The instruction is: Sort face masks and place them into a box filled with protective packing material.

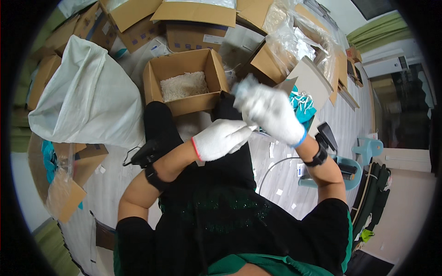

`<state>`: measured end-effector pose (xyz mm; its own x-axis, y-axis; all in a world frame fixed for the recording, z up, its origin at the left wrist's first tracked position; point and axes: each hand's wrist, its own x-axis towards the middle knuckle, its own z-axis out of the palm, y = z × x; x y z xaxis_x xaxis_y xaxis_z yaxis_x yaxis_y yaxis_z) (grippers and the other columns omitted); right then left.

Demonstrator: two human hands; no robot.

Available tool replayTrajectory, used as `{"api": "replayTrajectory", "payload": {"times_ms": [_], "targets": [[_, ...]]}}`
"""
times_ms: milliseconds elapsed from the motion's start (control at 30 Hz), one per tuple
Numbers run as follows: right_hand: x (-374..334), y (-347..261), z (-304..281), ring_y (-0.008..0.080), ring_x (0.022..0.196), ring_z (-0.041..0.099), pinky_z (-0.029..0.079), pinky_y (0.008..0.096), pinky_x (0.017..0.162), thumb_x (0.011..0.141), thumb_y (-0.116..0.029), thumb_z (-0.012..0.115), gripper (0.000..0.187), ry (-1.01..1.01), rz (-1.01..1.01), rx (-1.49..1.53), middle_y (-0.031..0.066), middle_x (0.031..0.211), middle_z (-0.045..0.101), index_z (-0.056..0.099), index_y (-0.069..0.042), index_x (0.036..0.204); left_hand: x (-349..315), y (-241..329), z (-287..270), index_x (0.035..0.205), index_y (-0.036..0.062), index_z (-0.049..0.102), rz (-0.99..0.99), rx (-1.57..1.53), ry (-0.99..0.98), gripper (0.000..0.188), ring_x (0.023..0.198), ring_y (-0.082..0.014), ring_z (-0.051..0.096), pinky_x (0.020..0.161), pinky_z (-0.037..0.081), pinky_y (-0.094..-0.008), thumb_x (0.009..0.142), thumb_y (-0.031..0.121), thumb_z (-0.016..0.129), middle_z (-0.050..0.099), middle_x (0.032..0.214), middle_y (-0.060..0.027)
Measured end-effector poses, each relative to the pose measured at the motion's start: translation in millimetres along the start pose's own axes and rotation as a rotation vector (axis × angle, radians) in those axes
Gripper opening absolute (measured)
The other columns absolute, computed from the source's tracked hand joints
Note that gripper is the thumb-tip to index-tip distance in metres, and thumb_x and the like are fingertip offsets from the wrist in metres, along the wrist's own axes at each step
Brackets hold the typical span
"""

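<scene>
My left hand (220,140), in a white knit glove with a red cuff, is closed, its fingertips pinched beside the other hand. What it pinches, if anything, is too small to name. Above and right of it is my right hand (278,115), in a white glove with a blue cuff, curled and smeared by motion. A pale, bluish-white blurred thing (245,91) shows at its fingers; its kind cannot be made out. Past my knees stands an open cardboard box (159,69) holding a heap of thin white strips (184,86).
A large white woven sack (87,96) stands at left. Teal pieces with white strings (301,105) lie in a container at right, near a blue plastic stool (352,172). Cardboard boxes (191,34) line the back. White scraps (279,192) dot the floor.
</scene>
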<state>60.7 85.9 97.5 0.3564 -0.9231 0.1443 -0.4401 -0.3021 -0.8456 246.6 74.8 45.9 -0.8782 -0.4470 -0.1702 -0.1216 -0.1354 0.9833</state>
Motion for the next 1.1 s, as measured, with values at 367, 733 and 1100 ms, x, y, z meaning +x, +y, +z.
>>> {"api": "replayTrajectory", "payload": {"times_ms": [367,733,1100], "targets": [[-39,-58,-4,0.0219,0.051,0.055,0.043,0.036,0.043,0.069,-0.032,0.069,0.025,-0.568,-0.503,-0.339,0.0018,0.059,0.049,0.052,-0.014,0.066,-86,36,0,0.089,0.0019,0.059,0.16,0.098,-0.331,0.021,0.058,-0.0297,0.056,0.056,0.045,-0.0356,0.098,0.019,0.052,0.052,0.065,-0.0158],[-28,-42,-23,0.0202,0.053,0.056,0.042,0.0341,0.042,0.065,-0.029,0.069,0.022,-0.721,-0.443,-0.277,0.0013,0.061,0.05,0.055,-0.012,0.069,-98,33,-25,0.092,0.0013,0.058,0.183,0.0,-0.374,0.014,0.061,-0.0284,0.058,0.057,0.047,-0.0344,0.096,0.014,0.054,0.053,0.069,-0.0131],[19,11,-52,0.024,0.062,0.059,0.047,0.0397,0.053,0.06,-0.024,0.074,0.027,-0.777,-0.234,-0.272,0.0034,0.07,0.057,0.064,-0.011,0.081,-95,7,-105,0.078,0.0021,0.05,0.003,0.027,-0.233,0.016,0.056,-0.022,0.051,0.054,0.043,-0.0322,0.092,0.009,0.049,0.045,0.063,-0.0092]]}}
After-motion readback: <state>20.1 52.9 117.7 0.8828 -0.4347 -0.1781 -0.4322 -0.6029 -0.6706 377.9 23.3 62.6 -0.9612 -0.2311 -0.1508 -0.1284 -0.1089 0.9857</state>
